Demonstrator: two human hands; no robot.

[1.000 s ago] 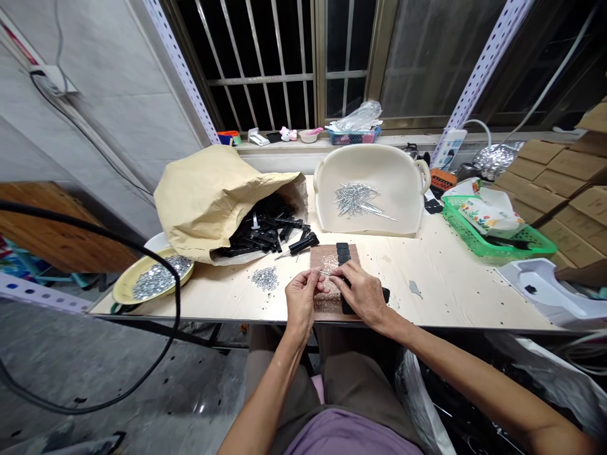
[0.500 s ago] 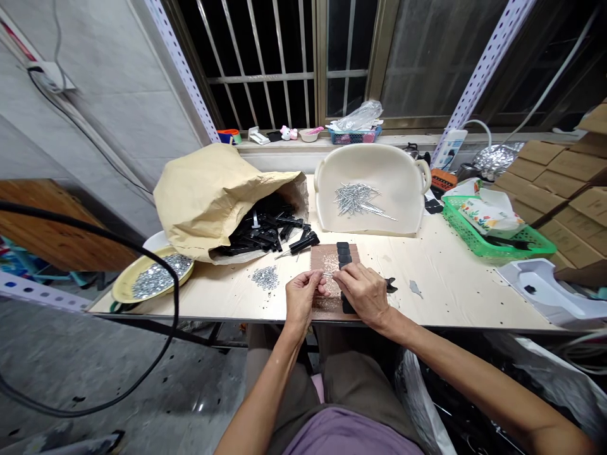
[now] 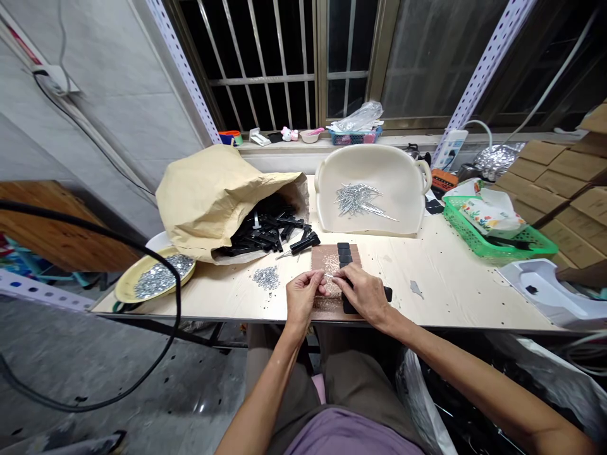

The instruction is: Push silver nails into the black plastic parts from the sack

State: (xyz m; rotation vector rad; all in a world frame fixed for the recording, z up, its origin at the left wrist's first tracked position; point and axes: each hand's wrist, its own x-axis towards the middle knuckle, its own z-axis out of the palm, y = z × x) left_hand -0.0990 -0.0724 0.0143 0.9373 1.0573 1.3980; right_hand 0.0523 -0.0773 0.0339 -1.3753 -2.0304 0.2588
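Observation:
My left hand (image 3: 301,298) and my right hand (image 3: 364,294) meet over a brown board (image 3: 327,259) at the table's near edge. Both pinch a thin metal pin (image 3: 328,275) held between their fingertips. My right hand also covers a black plastic part (image 3: 387,294) whose end sticks out to its right. A row of black plastic pieces (image 3: 344,253) lies on the board just beyond the fingers. A small heap of tiny metal bits (image 3: 265,277) lies left of my left hand.
A brown paper sack (image 3: 213,196) spills black parts (image 3: 265,230) at the left. A cream tray (image 3: 403,189) holds nails (image 3: 355,198). A yellow plate (image 3: 124,292) of metal bits sits far left, a green basket (image 3: 474,239) and cardboard boxes (image 3: 559,170) right.
My right hand shifted slightly toward me and back over the black part; both hands stay pinched together over the board.

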